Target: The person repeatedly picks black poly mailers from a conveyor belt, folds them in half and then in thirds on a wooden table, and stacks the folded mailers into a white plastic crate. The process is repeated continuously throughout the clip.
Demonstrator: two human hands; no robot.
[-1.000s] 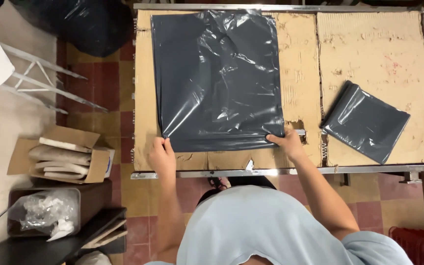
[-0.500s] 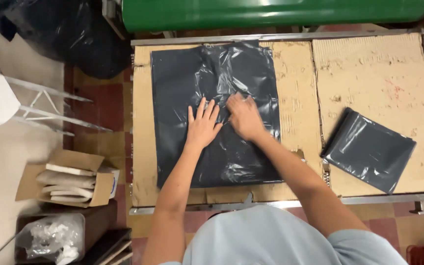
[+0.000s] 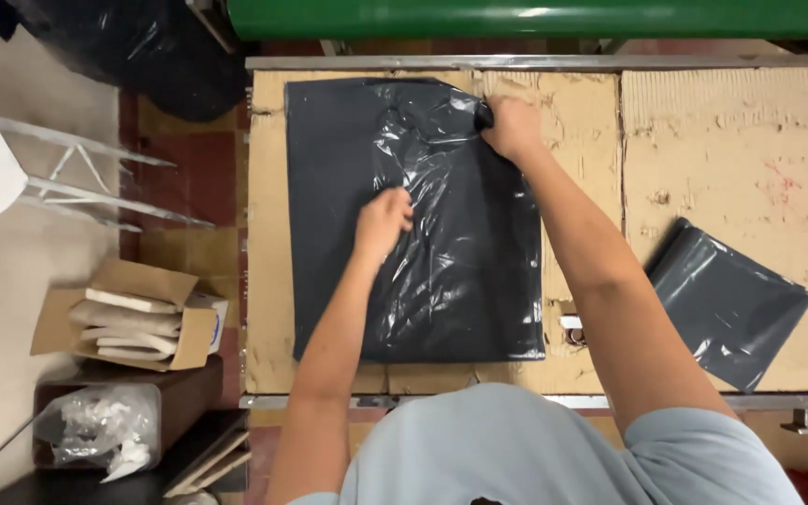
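Note:
A large dark grey plastic bag (image 3: 451, 281) lies flat on the cardboard-covered table (image 3: 591, 122). My right hand (image 3: 513, 126) grips the bag's far right corner, where the plastic is bunched and lifted. My left hand (image 3: 382, 222) rests on the middle of the bag with its fingers curled, pinching or pressing the plastic. Both forearms reach out over the bag from the near edge.
A folded dark plastic bag (image 3: 727, 304) lies on the table's right part. On the floor to the left sit an open cardboard box (image 3: 133, 313) with flat pieces and a bin with crumpled clear plastic (image 3: 95, 430). A green bar (image 3: 535, 17) runs behind the table.
Both hands moved from the bag's near edge to its middle. Now the right hand has gone to the far right corner and taken hold of it, and the left hand has drawn back slightly.

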